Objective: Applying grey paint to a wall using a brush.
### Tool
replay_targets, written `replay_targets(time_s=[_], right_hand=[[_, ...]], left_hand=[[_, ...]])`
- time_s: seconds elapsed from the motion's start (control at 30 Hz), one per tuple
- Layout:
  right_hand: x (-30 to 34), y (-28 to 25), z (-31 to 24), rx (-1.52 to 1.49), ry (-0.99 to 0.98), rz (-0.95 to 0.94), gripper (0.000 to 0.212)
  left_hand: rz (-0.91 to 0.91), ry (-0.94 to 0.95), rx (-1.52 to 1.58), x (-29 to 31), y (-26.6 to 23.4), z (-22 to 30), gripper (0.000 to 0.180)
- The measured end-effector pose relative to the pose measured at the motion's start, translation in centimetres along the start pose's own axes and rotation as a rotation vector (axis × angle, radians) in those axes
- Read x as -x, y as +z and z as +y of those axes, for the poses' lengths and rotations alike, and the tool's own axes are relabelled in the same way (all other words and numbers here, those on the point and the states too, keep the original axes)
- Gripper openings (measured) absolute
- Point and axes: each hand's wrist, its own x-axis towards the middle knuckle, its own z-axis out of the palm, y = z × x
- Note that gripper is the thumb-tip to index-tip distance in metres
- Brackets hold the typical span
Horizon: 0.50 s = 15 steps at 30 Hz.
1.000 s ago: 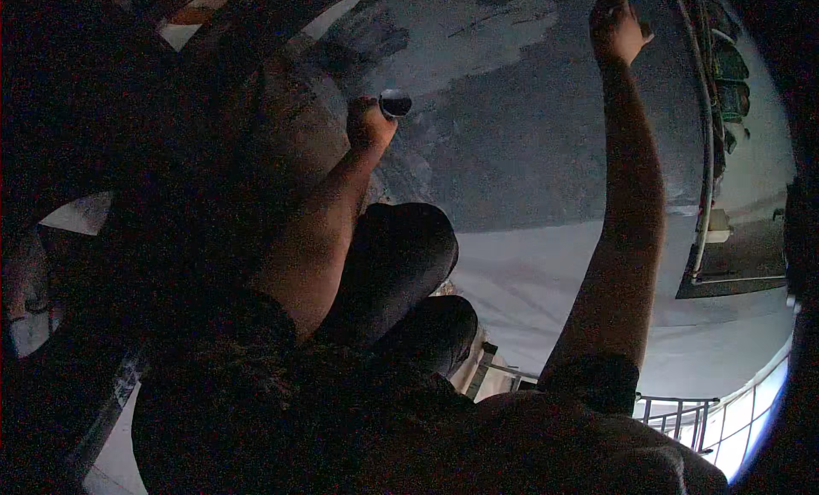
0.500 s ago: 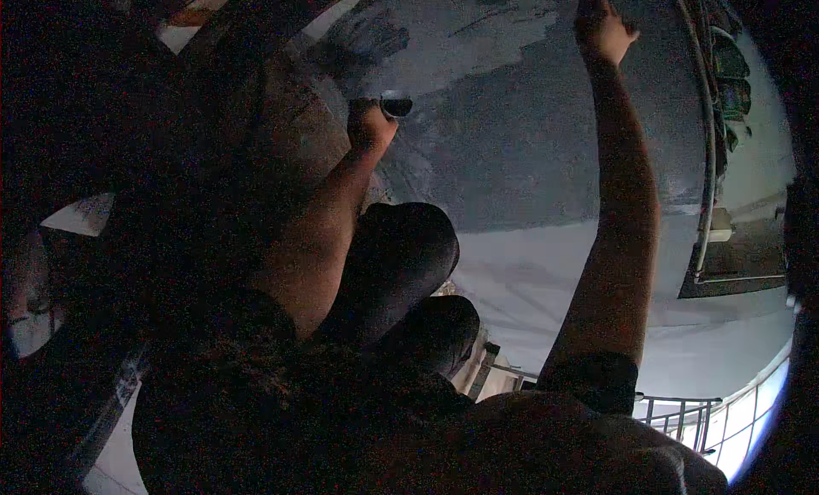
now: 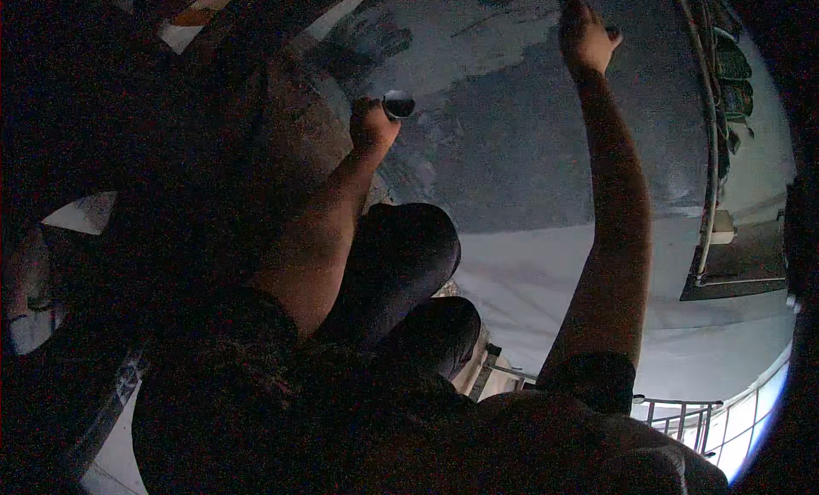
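Note:
My left hand (image 3: 373,126), low at the left part of the wall, is closed around a small round cup (image 3: 398,105). The cup's dark opening faces me; what it holds is too dim to tell. With the arm stretched far up, my right hand (image 3: 587,41) is against the wall (image 3: 520,145). Its thumb sticks out to the right and its fingers point up around something dark I cannot make out. The wall surface is grey, with a paler smeared patch to the left of this hand and dark streaks near the upper left.
My bent knees (image 3: 414,247) are between my arms. A pipe (image 3: 711,145) runs along the right side, with dark green objects (image 3: 734,81) beyond it. Below right are a metal railing (image 3: 678,410) and a bright gridded window (image 3: 751,422). The left side is very dark.
My right hand has shifted left and a little down along the wall. The cup in my left hand has turned slightly, so more of its round rim shows.

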Motion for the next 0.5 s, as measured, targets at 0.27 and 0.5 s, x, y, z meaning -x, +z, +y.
replay_targets(time_s=[0.27, 0.5], right_hand=[[1.5, 1.7, 0.0, 0.192, -0.16, -0.192, 0.036], [4.6, 3.0, 1.8, 0.294, -0.069, -0.119, 0.036]], left_hand=[[-0.073, -0.05, -0.023, 0.2, -1.2, 1.7, 0.028], [-0.01, 0.02, 0.016, -0.2, 0.2, 1.2, 0.034]])
